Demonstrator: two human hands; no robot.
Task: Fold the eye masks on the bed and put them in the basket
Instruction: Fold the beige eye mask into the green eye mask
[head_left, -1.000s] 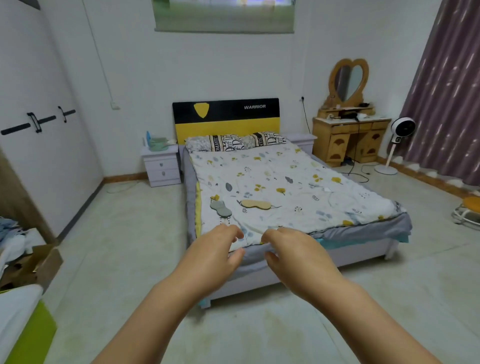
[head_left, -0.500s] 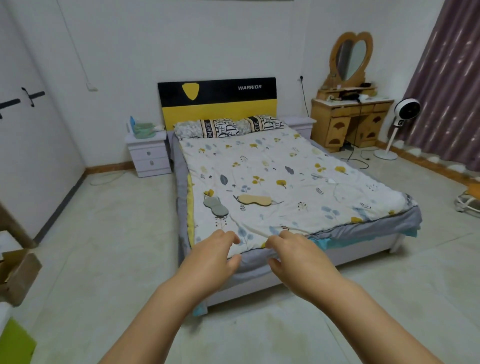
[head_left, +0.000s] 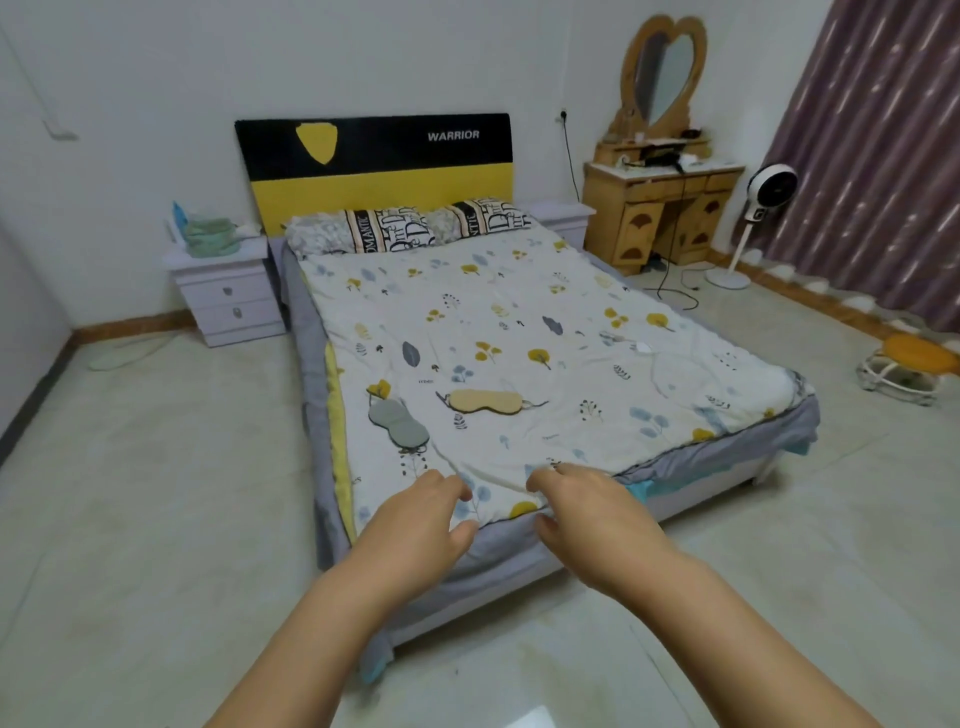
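Left hand — held out palm down before the foot of the bed, fingers loosely spread and curled, holding nothing.
Right hand — beside the left, apart from it, fingers likewise loose and half-curled, empty; its fingertips show against the foot edge of the bed, contact not clear.
Grey eye mask — lying flat and unfolded on the quilt near the bed's foot, toward its left edge, set diagonally.
Beige eye mask — flat and unfolded, just beyond and to the right of the grey one, not touching it, strap trailing at both ends.
Pillows — two, side by side at the head of the bed.
Headboard — black over yellow, lettered WARRIOR.
Nightstand — left of the bed's head, green cloth on top.
Dressing table — right of the bed's head, with heart-shaped mirror; standing fan beside it.
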